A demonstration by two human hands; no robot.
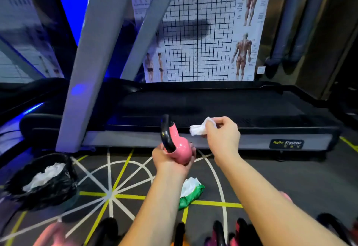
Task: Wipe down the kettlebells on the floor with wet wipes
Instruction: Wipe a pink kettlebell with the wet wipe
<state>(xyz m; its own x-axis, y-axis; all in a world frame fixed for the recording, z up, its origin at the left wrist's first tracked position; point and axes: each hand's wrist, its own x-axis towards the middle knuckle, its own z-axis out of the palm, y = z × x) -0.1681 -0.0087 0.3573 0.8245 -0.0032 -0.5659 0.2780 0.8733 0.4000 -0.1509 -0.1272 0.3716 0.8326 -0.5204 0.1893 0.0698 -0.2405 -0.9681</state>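
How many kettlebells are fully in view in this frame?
1: the pink kettlebell, held up by the left hand before the treadmill. More handles crowd the bottom edge, cropped and blurred, so uncountable.

A black-handled pink kettlebell (182, 149) is held tilted above the floor (271, 178), a crumpled white wipe (196, 129) just right of it. A green wipe pack (193, 195) lies below.

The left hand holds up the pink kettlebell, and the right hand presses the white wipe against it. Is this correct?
Not quite. The head view shows the left hand holding up the pink kettlebell, but the right hand pinches the white wipe in the air beside it, not touching it.
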